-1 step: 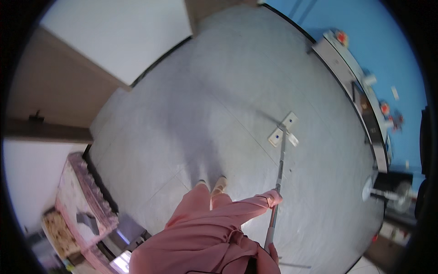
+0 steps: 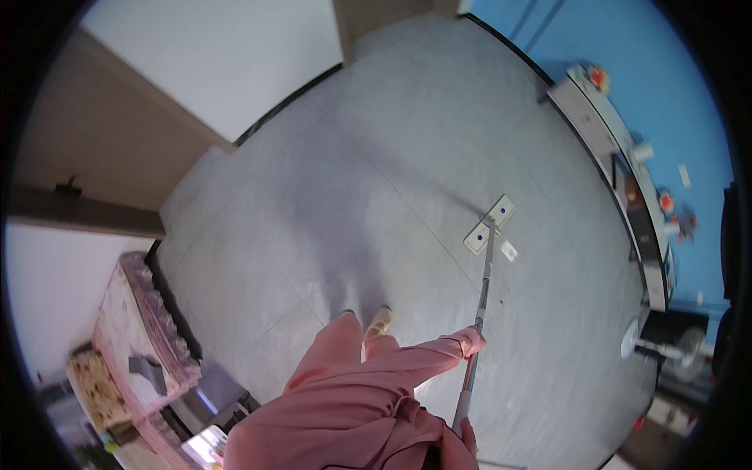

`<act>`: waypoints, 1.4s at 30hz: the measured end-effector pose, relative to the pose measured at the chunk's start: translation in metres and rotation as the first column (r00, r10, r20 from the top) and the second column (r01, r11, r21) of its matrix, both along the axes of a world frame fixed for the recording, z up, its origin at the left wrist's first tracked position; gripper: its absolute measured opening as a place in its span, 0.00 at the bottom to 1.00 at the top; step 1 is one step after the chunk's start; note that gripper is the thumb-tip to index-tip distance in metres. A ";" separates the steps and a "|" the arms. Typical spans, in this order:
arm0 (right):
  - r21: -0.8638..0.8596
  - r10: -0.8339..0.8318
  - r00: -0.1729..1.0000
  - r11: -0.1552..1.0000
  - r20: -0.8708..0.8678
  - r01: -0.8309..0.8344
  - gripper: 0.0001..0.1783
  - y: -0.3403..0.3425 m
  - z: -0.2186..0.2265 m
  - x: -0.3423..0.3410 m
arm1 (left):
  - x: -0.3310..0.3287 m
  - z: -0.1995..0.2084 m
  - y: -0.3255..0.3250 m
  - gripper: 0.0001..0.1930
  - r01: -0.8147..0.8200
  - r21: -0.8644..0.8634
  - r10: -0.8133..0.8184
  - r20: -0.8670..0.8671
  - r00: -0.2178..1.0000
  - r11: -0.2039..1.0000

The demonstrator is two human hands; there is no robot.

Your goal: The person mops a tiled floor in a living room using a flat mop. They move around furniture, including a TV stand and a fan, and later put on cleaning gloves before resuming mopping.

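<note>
Right now your left hand (image 2: 472, 341) is wrapped round the grey pole of a flat mop (image 2: 483, 290), partway along it. Your right hand (image 2: 468, 435) lies against the upper end of the handle, close to your body; the sleeve and the pole hide most of it, so you cannot tell how tightly its fingers close. The mop slants away from you, ahead and to your right, and its pale rectangular head (image 2: 501, 211), marked with two blue dots, rests flat on the grey floor (image 2: 423, 141). Just beside the head, to its right and apart from it, you have a small whitish piece (image 2: 509, 251) lying on the floor. Your feet, in light shoes (image 2: 379, 321), stand left of the pole. Well off to your right, a long white cabinet (image 2: 583, 117) runs along the blue wall (image 2: 627, 74).
</note>
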State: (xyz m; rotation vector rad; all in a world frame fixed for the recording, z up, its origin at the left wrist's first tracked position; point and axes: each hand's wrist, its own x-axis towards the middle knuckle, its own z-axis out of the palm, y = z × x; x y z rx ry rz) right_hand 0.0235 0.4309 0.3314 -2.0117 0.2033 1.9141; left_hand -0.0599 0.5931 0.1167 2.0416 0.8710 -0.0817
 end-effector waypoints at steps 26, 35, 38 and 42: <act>0.095 0.882 0.450 0.464 -0.140 -0.881 0.32 0.254 0.013 -0.497 | -0.569 -0.031 0.112 0.08 -0.192 -0.882 0.834 -0.307 -0.458 -0.430; -0.017 0.993 0.093 0.092 -0.075 -0.996 0.36 0.271 0.035 -0.553 | -0.621 -0.015 0.070 0.10 -0.005 -0.897 0.766 -0.375 -0.521 -0.443; -0.004 0.995 -0.046 -0.047 -0.085 -0.999 0.38 0.276 0.040 -0.555 | -0.618 -0.002 0.048 0.10 0.041 -0.895 0.723 -0.385 -0.574 -0.445; 0.024 0.915 -0.404 -0.404 0.007 -0.914 0.39 0.278 0.044 -0.554 | -0.601 -0.016 0.014 0.11 0.231 -0.849 0.624 -0.510 -0.592 -0.475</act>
